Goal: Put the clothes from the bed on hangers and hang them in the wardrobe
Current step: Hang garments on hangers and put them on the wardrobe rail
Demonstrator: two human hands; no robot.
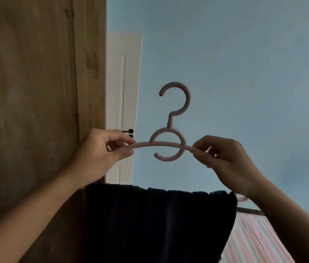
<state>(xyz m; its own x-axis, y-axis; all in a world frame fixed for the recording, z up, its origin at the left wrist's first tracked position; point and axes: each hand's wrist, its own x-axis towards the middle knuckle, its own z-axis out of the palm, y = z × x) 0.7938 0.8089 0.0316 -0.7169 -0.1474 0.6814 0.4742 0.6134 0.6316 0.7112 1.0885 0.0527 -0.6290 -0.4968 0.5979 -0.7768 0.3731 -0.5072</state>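
Observation:
I hold a pink plastic hanger (170, 130) upright in front of me, hook on top, a ring at its centre. My left hand (102, 154) pinches its left arm and my right hand (223, 160) pinches its right arm. Below the hanger a dark navy garment (159, 221) hangs folded over the hanger's lower bar, most of which it hides. The pink tip of that bar (242, 198) shows under my right wrist. The wooden wardrobe (36, 92) fills the left side of the view.
A white door (121, 92) with a dark handle (129, 132) stands right of the wardrobe. A blue wall (244, 73) is behind the hanger. The bed's pink striped cover (254, 240) lies at the bottom right.

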